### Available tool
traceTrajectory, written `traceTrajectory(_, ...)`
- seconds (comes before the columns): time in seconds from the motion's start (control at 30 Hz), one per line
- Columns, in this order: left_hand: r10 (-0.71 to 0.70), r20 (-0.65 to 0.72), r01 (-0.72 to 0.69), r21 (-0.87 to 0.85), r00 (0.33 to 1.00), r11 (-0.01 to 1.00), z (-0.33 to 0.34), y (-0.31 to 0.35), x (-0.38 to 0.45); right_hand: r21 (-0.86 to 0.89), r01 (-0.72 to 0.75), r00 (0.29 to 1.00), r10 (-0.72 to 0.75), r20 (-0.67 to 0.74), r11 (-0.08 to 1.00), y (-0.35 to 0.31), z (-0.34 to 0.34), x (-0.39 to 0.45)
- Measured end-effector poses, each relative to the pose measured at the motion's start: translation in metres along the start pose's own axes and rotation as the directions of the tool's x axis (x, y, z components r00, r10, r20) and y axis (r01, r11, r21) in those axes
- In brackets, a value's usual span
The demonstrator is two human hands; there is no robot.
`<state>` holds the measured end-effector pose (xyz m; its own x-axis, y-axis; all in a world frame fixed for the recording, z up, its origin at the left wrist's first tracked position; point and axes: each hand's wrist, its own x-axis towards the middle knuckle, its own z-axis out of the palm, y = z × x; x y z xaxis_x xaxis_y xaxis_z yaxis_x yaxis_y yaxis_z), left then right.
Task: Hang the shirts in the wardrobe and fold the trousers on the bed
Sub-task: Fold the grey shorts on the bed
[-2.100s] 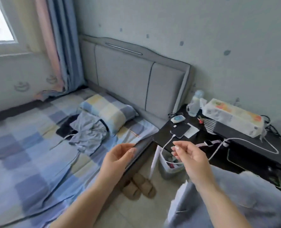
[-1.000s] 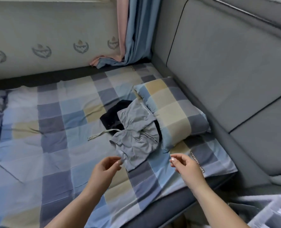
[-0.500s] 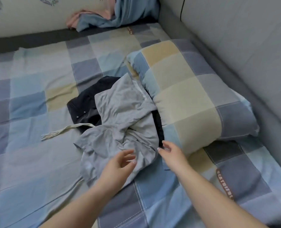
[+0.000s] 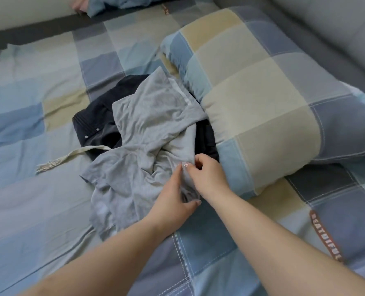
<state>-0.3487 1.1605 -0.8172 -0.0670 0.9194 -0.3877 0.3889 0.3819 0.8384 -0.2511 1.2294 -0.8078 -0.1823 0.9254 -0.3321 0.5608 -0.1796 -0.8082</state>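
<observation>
Grey garment (image 4: 147, 133) lies crumpled on the bed (image 4: 38, 189) over a dark garment (image 4: 96, 124), tucked against the pillow (image 4: 262, 103). My right hand (image 4: 207, 174) pinches its near edge; my left hand (image 4: 173, 201) grips the fabric just beside it, probably to lift it off the heap and sort shirt from trousers.

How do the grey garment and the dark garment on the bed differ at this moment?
The grey garment is light and plain; the dark garment is navy or black with small white snaps. The grey one lies on top, mostly exposed; the dark one sits beneath, largely covered. The left hand and right hand both pinch the grey one; neither touches the dark one. Both are crumpled and unfolded on the checked sheet beside the pillow.
</observation>
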Motion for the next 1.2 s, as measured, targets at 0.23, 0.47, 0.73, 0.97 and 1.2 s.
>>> traceTrajectory(0.23, -0.033, -0.224, 0.0, -0.146, 0.974, 0.989, -0.047, 0.052, -0.039, 0.31, 0.151, 0.969, -0.203, 0.142, 0.939, -0.053, -0.023, -0.041)
traceTrajectory(0.47, -0.083, -0.3, -0.012, -0.303, 0.95, 0.953, -0.135, 0.111, -0.083, -0.118, 0.392, 0.899, -0.353, 0.26, 0.912, -0.093, -0.043, -0.073)
traceTrajectory(0.73, -0.134, -0.238, 0.014, -0.449, 0.962, 0.894, -0.215, 0.162, -0.163, -0.154, 0.506, 0.855, -0.471, 0.216, 0.848, -0.167, -0.017, -0.143)
traceTrajectory(0.97, -0.039, -0.506, 0.018, -0.047, 0.862, 0.999, -0.277, 0.159, -0.244, 0.192, 0.502, 0.841, -0.528, 0.12, 0.843, -0.255, -0.009, -0.216)
traceTrajectory(1.2, 0.166, -0.328, -0.218, -0.13, 0.93, 0.967, -0.339, 0.202, -0.366, 0.2, 0.558, 0.8, -0.586, 0.131, 0.806, -0.377, 0.004, -0.288)
